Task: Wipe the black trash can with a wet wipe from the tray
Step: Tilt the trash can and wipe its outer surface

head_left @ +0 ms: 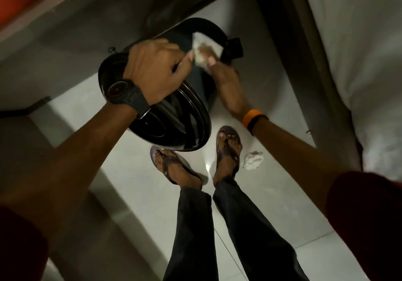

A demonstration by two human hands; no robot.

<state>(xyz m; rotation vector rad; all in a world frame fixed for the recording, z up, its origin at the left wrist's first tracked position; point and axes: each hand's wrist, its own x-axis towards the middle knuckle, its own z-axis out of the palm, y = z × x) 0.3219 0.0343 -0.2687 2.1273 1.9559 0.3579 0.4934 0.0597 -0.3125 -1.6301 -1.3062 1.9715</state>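
The black trash can [204,85] is tilted over the white floor, its shiny round lid [174,126] toward me and its base and foot pedal [236,47] pointing away. My left hand [155,69], with a black watch on the wrist, grips the can near its lid rim and holds it tilted. My right hand [226,80], wearing an orange wristband, presses a white wet wipe [204,48] flat against the can's dark side near the base. The tray is not in view.
A crumpled white wipe [252,160] lies on the floor beside my right foot. My feet in sandals [228,148] stand just under the can. A bed with white bedding [359,63] runs along the right. A low grey ledge [65,41] lies to the left.
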